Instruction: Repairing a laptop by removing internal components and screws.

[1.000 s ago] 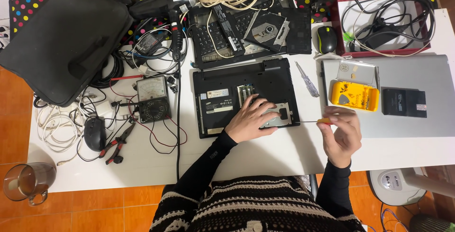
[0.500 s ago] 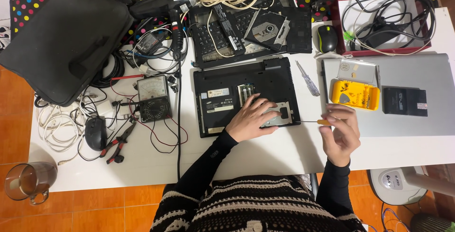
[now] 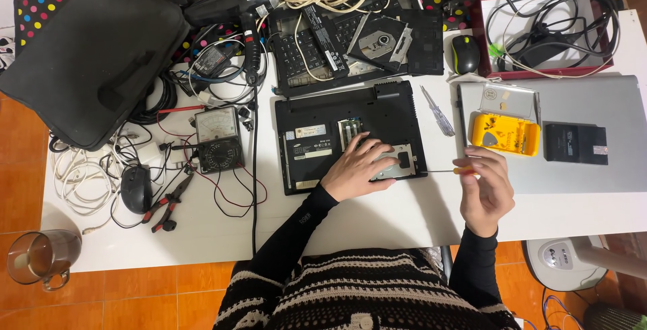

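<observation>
An upturned black laptop (image 3: 323, 117) lies bottom up in the middle of the white table (image 3: 377, 219). My left hand (image 3: 356, 168) rests flat on its lower right corner, over a silver drive bay. My right hand (image 3: 486, 188) grips a small orange-handled screwdriver (image 3: 450, 170), its thin shaft pointing left at the laptop's right edge. Just above that hand sits a yellow tool case (image 3: 505, 134) with its clear lid open.
A second dismantled laptop (image 3: 357, 33) with cables sits behind. A multimeter (image 3: 218, 140), pliers (image 3: 167, 202), mouse (image 3: 136, 188) and black bag (image 3: 87, 53) lie left. A silver laptop (image 3: 593, 134) lies right, a red tray (image 3: 546, 30) of cables lies behind it, and a glass mug (image 3: 40, 257) stands left.
None of the objects has shifted. Both hands stay in place, with only slight finger movement on the screwdriver.
</observation>
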